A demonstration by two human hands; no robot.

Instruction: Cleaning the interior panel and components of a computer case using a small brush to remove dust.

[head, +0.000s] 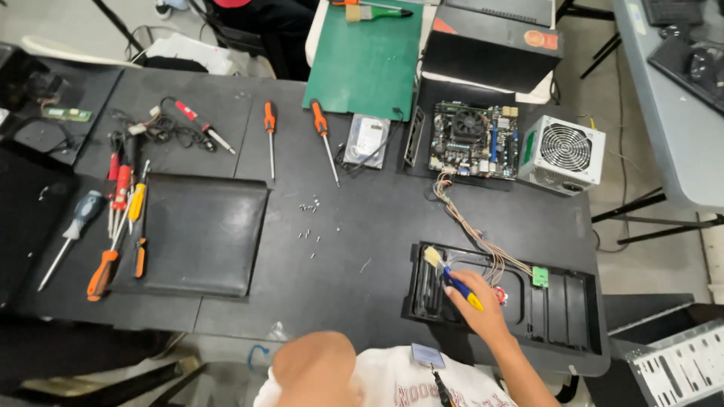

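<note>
My right hand (483, 315) is shut on a small paintbrush (452, 277) with a blue and yellow handle. Its pale bristles touch the left end of a black plastic computer front panel (562, 316) lying flat at the table's near right. A bundle of thin wires (473, 230) runs from the panel, past a small green circuit piece (540, 276), up to a motherboard (473, 141). My left hand is out of sight.
A grey power supply with a fan (562, 154) sits right of the motherboard, a hard drive (367, 139) left of it. Two orange-handled screwdrivers (324, 139), loose screws (308, 218), a black metal side panel (200, 234) and several more screwdrivers (113, 218) lie to the left. A green mat (366, 64) lies at the back.
</note>
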